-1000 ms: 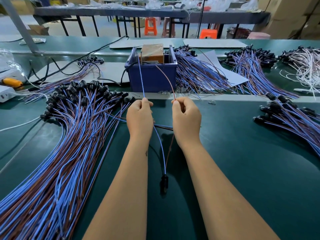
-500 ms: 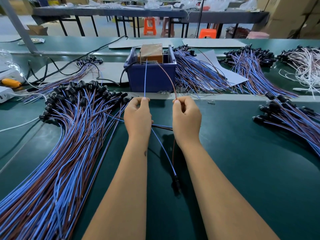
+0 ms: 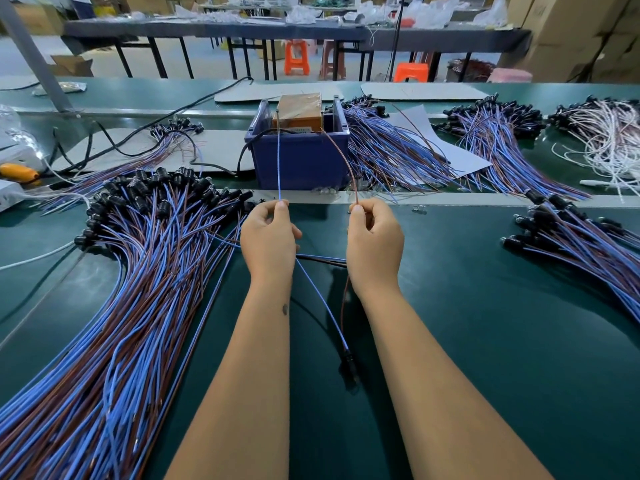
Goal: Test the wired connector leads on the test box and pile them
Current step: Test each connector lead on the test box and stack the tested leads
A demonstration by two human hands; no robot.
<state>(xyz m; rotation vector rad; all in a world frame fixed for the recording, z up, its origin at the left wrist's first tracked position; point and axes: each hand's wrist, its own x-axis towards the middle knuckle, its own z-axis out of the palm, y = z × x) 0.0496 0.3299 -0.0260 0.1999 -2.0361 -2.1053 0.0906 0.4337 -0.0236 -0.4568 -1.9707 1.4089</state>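
Note:
My left hand [image 3: 268, 235] pinches the blue wire [image 3: 279, 161] of one lead, and its bare tip reaches up to the orange test box [image 3: 300, 110] inside a blue bin [image 3: 299, 157]. My right hand [image 3: 374, 239] pinches the brown wire [image 3: 341, 157] of the same lead, which arcs up to the box's right side. Both wires run down between my forearms to a black connector [image 3: 348, 360] lying on the green mat. A big pile of blue-and-brown leads [image 3: 131, 271] with black connectors spreads to my left.
More lead bundles lie right of the bin [image 3: 391, 157], at the far right [image 3: 581, 244] and at the back right [image 3: 491, 123], beside a white-wire bundle [image 3: 606, 133]. A black cable [image 3: 114, 143] and white devices [image 3: 10, 195] sit at the left. Tables and orange stools stand beyond.
The blue wire has swung from leaning left to nearly upright, its tip now at the test box. The black connector slid right on the mat. Both hands stay in place.

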